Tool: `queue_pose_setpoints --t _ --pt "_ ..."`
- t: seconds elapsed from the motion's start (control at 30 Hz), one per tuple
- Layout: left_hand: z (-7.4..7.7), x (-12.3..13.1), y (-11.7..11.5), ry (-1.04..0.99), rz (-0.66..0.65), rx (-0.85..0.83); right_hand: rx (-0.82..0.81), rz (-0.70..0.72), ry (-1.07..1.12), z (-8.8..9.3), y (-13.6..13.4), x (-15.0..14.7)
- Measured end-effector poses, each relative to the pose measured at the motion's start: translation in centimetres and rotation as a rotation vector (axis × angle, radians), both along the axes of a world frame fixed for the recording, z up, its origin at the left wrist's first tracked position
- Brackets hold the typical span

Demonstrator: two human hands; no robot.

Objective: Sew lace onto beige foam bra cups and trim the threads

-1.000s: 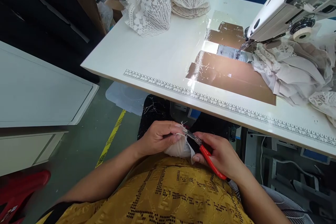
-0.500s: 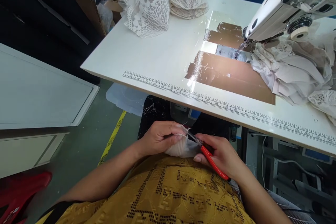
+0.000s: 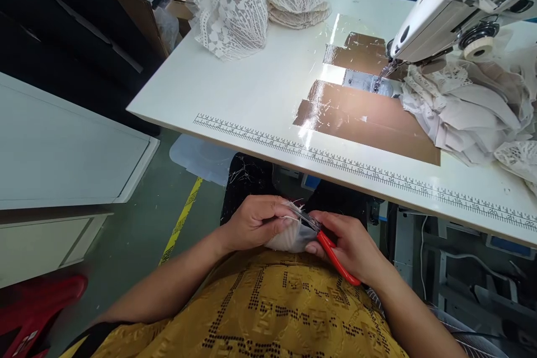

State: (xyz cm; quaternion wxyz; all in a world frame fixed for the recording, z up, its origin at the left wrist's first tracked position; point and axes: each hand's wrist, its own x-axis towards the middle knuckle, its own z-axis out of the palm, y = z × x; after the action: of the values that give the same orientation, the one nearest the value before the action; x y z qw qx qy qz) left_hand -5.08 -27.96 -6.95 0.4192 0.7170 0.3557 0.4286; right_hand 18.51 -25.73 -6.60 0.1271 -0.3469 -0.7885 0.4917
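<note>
Basically, biggest first: the white tbl (image 3: 235,92) spans the upper view, w/ the sewing machine (image 3: 444,5) over its R side. A stack of lace pieces (image 3: 235,8) sits at the far L edge; a pale fabric heap (image 3: 474,106) lies under & beside the machine head. Below the tbl's near edge, over the person's lap, both hands work close together.

L hand (image 3: 249,224): thumb & forefinger pinched together on the edge of a pale fabric piece (image 3: 285,239), no visible gap. R hand (image 3: 352,243): fingers wrapped round the red-handled snips (image 3: 335,260), thumb reaching fwd near the fabric; contact unclear. Blades lie along the pinched edge, pointing at the L fingertips; can't tell how far apart they are. A few thread ends (image 3: 291,217) stick out there.

To do it well, prob. best to keep the edge taut, lay blades flat & parallel to it, take only thread btwn them, use small squeezes, & keep L fingertips back from the points.

Vs. 0.5 s ago: R hand & snips sit a touch nearer the L hand, L pinch about the same; tbl shows slightly farther L, likely just head movement.
</note>
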Motion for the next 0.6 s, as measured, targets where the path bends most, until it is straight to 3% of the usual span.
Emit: queue_pose_setpoints --t 0.4,0.6 --pt "-0.5 0.1 -0.1 0.022 -0.015 0.006 0.126 -0.046 -0.043 -1.9 -0.8 0.4" --pt "-0.6 0.2 -0.1 0.012 -0.035 -0.022 0.079 -0.064 -0.015 -2.2 -1.1 0.4"
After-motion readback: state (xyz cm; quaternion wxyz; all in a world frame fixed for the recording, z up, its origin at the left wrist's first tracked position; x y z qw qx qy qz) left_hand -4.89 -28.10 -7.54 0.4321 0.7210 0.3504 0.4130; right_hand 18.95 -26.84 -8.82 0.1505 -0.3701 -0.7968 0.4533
